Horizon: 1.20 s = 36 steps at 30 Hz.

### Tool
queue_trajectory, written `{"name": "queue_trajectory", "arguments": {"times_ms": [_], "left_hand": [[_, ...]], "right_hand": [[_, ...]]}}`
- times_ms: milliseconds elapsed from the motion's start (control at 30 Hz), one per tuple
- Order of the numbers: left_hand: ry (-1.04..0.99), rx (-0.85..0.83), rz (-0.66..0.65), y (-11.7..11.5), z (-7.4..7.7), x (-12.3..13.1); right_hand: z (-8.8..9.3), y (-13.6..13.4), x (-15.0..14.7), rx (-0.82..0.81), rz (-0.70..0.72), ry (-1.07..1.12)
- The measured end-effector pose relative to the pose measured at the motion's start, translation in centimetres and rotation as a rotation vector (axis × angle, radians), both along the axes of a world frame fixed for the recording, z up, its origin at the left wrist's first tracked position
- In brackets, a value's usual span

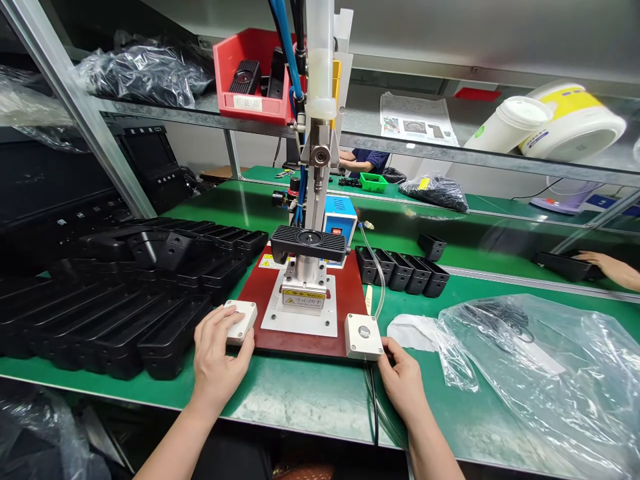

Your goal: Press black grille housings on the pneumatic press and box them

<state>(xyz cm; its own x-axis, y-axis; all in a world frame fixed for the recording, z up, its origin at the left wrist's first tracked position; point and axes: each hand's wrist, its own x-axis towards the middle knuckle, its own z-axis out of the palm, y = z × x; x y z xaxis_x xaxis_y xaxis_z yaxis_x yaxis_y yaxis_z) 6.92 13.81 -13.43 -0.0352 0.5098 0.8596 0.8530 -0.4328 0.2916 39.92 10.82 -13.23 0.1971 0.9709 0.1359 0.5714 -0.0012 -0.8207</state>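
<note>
My left hand point(220, 352) lies over a white button box point(246, 321), with its fingers across the top and its thumb along the near right side. At the right edge of a second white button box point(364, 335), my right hand point(401, 375) grips with curled fingers; its silver button is uncovered. Between the boxes stands a pneumatic press point(319, 160) on a dark red base plate point(300, 343). A black slotted cover with a round centre point(310, 241) rests level on the press's metal fixture point(306, 270), below the vertical nozzle. Neither hand touches the cover.
Rows of black housings point(170, 337) fill the left; several more point(400, 272) stand right of the press. A clear plastic bag point(555, 373) covers the right side. A red bin point(253, 107) sits on the shelf. Another person's hand point(613, 268) touches a black part at far right.
</note>
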Motion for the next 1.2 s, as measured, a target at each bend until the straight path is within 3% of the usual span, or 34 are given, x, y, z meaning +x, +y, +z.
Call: {"name": "queue_trajectory", "arguments": {"times_ms": [800, 1067, 1200], "left_hand": [[-0.044, 0.010, 0.013, -0.2, 0.3, 0.2], [-0.015, 0.023, 0.007, -0.2, -0.5, -0.7], [-0.130, -0.019, -0.077, 0.4, -1.0, -1.2]], "right_hand": [[-0.4, 0.0, 0.2, 0.037, -0.001, 0.078], [1.2, 0.1, -0.5, 0.111, -0.072, 0.183], [2.6, -1.5, 3.0, 0.124, -0.170, 0.164]]}}
